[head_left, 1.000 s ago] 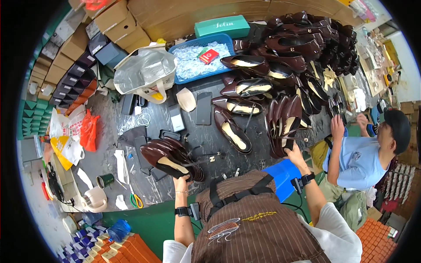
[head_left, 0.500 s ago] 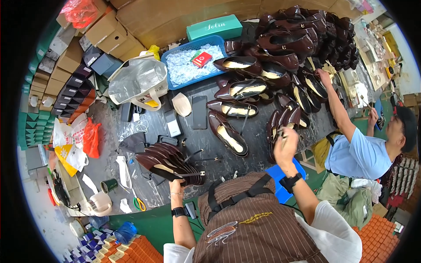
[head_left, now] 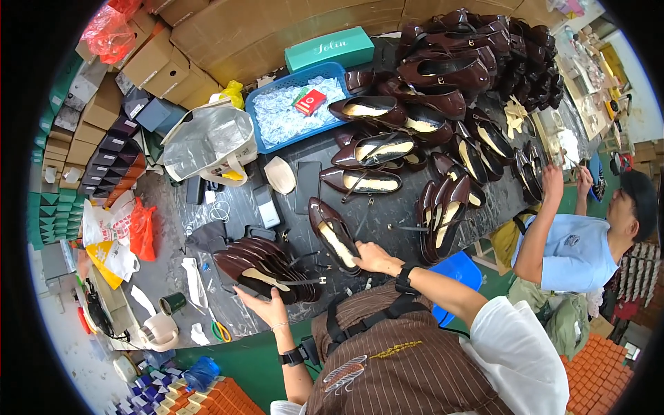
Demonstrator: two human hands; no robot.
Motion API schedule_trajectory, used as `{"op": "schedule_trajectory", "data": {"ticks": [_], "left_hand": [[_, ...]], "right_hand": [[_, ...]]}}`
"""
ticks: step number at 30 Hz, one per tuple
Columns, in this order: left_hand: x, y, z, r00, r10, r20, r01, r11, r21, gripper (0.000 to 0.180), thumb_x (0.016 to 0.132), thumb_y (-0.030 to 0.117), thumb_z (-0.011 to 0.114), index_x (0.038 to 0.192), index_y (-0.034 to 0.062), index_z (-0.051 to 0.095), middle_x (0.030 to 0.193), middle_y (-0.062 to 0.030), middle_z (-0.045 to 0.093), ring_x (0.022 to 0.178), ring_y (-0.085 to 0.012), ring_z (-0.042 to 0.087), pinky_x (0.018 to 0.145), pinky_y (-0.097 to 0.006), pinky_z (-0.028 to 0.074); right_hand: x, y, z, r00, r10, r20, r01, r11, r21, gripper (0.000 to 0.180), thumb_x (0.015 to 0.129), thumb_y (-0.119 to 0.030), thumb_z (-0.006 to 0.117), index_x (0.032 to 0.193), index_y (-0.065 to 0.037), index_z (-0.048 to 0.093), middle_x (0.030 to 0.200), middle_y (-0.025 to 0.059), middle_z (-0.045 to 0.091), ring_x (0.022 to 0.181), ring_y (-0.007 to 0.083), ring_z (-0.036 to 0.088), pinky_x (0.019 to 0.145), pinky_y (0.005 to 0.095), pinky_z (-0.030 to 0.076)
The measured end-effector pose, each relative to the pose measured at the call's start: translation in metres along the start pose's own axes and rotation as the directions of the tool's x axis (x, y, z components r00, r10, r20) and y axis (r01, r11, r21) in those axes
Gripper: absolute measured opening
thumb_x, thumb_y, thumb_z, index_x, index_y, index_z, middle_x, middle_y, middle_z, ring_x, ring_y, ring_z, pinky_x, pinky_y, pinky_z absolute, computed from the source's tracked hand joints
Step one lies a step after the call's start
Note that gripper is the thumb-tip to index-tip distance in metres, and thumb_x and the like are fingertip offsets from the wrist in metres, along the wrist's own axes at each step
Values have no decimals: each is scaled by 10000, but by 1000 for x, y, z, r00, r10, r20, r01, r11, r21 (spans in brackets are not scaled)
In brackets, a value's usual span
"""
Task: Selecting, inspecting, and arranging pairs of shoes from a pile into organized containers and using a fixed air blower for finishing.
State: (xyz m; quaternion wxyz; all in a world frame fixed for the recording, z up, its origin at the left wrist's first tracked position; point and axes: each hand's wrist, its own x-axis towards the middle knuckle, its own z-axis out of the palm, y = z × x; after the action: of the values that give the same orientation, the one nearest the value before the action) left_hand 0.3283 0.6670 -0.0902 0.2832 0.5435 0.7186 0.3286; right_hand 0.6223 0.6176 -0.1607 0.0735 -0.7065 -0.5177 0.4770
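Hands at the near edge of a dark surface (head_left: 228, 207): left hand (head_left: 266, 303) grips a stack of brown shoes (head_left: 266, 270); right hand (head_left: 377, 257) rests half-open on a single shoe (head_left: 333, 234).

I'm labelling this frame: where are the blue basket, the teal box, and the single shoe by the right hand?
blue basket (head_left: 259, 135): head view, left rim.
teal box (head_left: 329, 48): head view, lid centre.
single shoe (head_left: 333, 235): head view, insole.

Before you: one blue basket (head_left: 271, 143), one teal box (head_left: 330, 48), one silver bag (head_left: 207, 140), one pair of scissors (head_left: 220, 331), two red bags (head_left: 142, 229), shoes uncounted.
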Motion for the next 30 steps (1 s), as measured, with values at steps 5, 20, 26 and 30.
{"op": "schedule_trajectory", "data": {"ticks": [5, 20, 26, 30], "left_hand": [[0, 118, 5, 884, 453, -115, -374, 833, 408, 727, 790, 41, 600, 1443, -4, 284, 1499, -285, 200, 1390, -461, 192, 1141, -503, 149], [-55, 93, 139, 348, 48, 936, -716, 658, 233, 843, 831, 216, 667, 1479, 21, 165, 1548, -206, 135, 1404, -367, 239, 1089, -603, 261], [-44, 93, 127, 134, -26, 991, -731, 672, 117, 742, 839, 151, 635, 1483, 146, 267, 1584, -81, 73, 1424, -355, 195, 1100, -608, 241], [-41, 73, 124, 12, -113, 993, -679, 728, 91, 677, 841, 128, 601, 1465, 192, 345, 1594, -42, 47, 1438, -342, 161, 1128, -595, 177]], "right_hand": [[12, 5, -55, 819, -193, -541, 41, 959, -280, 195, 796, -117, 598, 970, -32, 612, 966, 183, 610, 920, 360, 599, 815, 447, 484], [17, 44, -82, 920, -261, -292, 32, 794, -608, 230, 798, -98, 604, 1012, -17, 586, 923, 149, 639, 1026, 312, 593, 1033, 546, 342], [6, 24, -104, 950, -164, -265, 175, 984, 20, 101, 858, -113, 600, 878, -15, 588, 773, 124, 590, 709, 216, 592, 698, 330, 486], [-27, -37, -147, 969, -201, -147, 232, 515, 825, 75, 970, -115, 521, 998, -51, 547, 862, -62, 548, 793, 28, 486, 743, 192, 402]]}}
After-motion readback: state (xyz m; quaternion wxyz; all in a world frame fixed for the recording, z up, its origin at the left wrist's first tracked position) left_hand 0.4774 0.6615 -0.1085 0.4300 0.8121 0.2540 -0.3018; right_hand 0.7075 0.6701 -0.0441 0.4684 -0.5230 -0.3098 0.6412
